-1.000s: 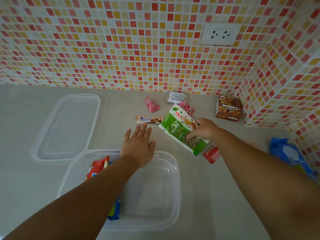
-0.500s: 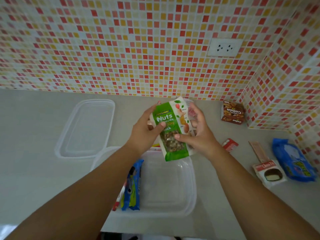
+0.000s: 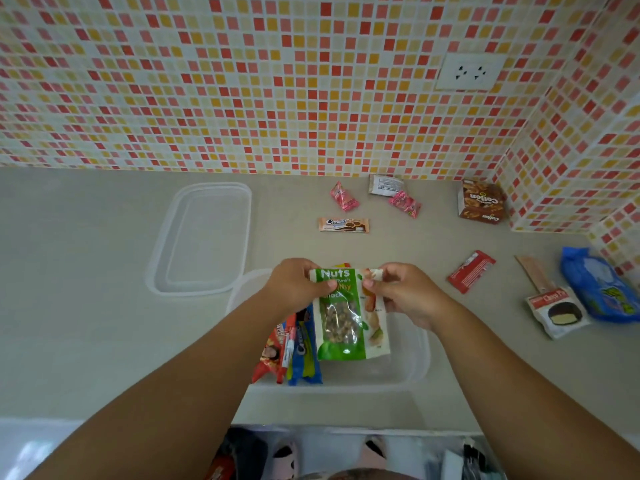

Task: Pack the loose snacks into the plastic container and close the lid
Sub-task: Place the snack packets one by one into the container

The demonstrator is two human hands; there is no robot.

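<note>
Both hands meet at the centre of the frame on one packet. The left hand [image 3: 298, 285] has its fingers curled round the top left corner of the green nut packet [image 3: 346, 323], thumb on the front; the right hand [image 3: 405, 292] pinches the top right corner in the same way. The packet hangs upright between them, its lower part inside the clear plastic container [image 3: 415, 362], which sits on the grey counter [image 3: 104, 306] just below the centre of the frame.

Inside the container, just left of the nut packet, stand a blue cookie pack [image 3: 304, 355] and a red snack pack [image 3: 272, 355], side by side against the left wall.

The clear lid [image 3: 204, 237] lies flat on the counter to the upper left of the container, its near corner close to the container's rim.

Above the hands, towards the tiled wall [image 3: 277, 81], lie a brown cream-biscuit bar [image 3: 343, 225], two pink candies [image 3: 343, 196] [image 3: 404, 203] and a small white sachet [image 3: 385, 184]. Further right, in the corner of the wall, stands a brown biscuit box [image 3: 480, 201]. To the right of the hands lie a red wrapper [image 3: 471, 271], then a choco pie packet [image 3: 556, 311] and a blue bag [image 3: 602, 285] at the right edge. A white socket [image 3: 470, 71] is set in the wall at the upper right.
</note>
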